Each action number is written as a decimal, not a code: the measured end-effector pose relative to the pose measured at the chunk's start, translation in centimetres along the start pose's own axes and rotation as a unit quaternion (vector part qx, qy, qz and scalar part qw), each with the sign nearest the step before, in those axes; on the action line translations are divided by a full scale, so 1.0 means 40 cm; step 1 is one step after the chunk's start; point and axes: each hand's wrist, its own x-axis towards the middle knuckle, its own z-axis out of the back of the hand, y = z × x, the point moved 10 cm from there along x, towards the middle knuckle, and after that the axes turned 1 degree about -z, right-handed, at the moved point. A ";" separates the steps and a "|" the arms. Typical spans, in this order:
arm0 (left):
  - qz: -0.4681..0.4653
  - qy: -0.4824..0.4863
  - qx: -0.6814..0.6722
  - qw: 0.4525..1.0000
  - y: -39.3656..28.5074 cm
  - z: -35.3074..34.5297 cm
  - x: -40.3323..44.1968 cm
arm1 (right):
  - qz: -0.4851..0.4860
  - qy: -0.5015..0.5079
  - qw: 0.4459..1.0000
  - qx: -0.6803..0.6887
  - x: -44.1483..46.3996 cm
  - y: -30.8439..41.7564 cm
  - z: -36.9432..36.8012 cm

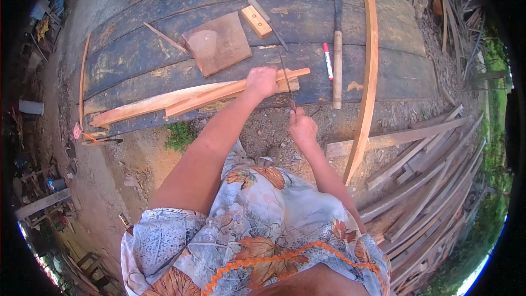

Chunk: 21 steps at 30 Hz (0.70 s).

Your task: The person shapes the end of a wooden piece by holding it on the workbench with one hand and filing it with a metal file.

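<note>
My left hand (262, 82) is closed over a long wooden strip (211, 94) and presses it down near its right end. My right hand (303, 127) grips the handle of a narrow saw (286, 77). Its thin dark blade crosses the strip just right of my left hand, pointing away from me. Under the strip's right end lies a short light wood piece (290, 85). A second, wider wood strip (137, 108) lies alongside, towards the left. How deep the blade sits in the wood cannot be made out.
The dark plank table (394, 71) bears a square board (216, 44), a two-holed wood block (256, 20), a chisel-like tool (260, 10), a red-capped marker (327, 60) and a long-handled curved blade (337, 66). A long batten (370, 49) crosses the right side. Lumber (427, 186) lies stacked at right.
</note>
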 end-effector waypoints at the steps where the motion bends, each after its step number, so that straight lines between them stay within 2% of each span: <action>1: -0.003 -0.001 -0.006 1.000 0.000 -0.001 0.000 | -0.007 0.010 1.000 -0.009 -0.006 -0.003 -0.008; 11: 0.007 0.001 -0.010 1.000 0.005 -0.002 0.003 | -0.036 0.022 0.999 -0.015 -0.094 -0.065 -0.036; 15: 0.000 -0.008 -0.018 1.000 0.001 -0.003 -0.002 | -0.046 0.017 0.998 -0.027 -0.033 -0.028 -0.022; 17: 0.001 -0.002 -0.015 1.000 -0.006 0.003 -0.005 | -0.015 -0.014 1.000 -0.016 0.048 0.026 -0.003; 21: 0.011 -0.002 -0.020 1.000 0.000 0.000 0.001 | -0.008 -0.019 1.000 -0.007 0.059 0.027 -0.011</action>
